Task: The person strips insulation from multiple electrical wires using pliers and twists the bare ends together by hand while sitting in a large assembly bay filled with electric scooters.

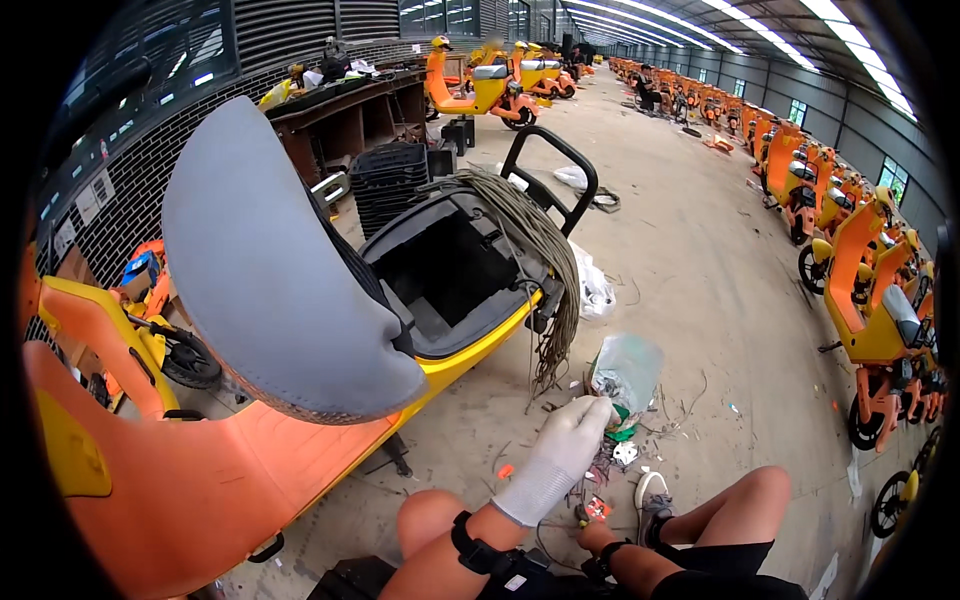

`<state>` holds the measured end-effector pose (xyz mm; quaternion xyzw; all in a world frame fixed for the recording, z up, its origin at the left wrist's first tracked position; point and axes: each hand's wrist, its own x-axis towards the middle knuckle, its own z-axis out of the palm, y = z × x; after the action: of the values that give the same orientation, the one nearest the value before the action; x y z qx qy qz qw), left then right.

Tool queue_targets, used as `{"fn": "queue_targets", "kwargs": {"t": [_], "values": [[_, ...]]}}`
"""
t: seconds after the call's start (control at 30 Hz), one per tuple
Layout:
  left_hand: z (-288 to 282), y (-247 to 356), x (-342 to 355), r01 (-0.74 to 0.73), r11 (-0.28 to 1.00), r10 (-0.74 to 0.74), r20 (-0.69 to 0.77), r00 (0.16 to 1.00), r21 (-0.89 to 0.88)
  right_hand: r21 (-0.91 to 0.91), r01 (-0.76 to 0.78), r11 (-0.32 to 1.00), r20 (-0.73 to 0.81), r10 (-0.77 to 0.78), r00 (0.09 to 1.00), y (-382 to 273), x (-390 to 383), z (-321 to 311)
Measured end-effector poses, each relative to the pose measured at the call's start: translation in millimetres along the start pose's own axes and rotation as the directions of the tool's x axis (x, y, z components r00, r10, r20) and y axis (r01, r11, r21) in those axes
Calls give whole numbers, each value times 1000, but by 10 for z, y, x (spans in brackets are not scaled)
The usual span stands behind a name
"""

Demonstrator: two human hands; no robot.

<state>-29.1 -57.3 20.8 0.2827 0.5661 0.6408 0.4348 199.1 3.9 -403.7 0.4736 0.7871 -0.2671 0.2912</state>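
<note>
My left hand (572, 437), in a white glove, is raised in front of me with its fingers closed. Whatever they pinch, if anything, is hidden. Lower down, by my shoe, my right hand (597, 538) is partly visible, next to a small red-and-white piece (597, 508); its grip is too small to make out. To the left stands an orange and yellow scooter (300, 450). Its grey seat (270, 270) is tilted up, exposing the dark storage compartment (445, 268). A bundle of grey-green cables (535, 235) drapes over its rear, beside the black grab rail (578, 160).
A clear plastic bag (627, 370) lies on the floor beyond my left hand, among wire scraps and litter. A white bag (594, 285) is behind the scooter. Black crates (388, 185) are stacked near a cluttered bench (350, 115). Rows of scooters (875, 280) line the right side.
</note>
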Motion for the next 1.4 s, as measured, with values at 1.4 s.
{"fn": "queue_targets", "kwargs": {"t": [1.4], "values": [[323,-286,-119,-60,744,-271,382,883,666,-127,958,256,-326,-923,203,-323,-2102,-3611]]}}
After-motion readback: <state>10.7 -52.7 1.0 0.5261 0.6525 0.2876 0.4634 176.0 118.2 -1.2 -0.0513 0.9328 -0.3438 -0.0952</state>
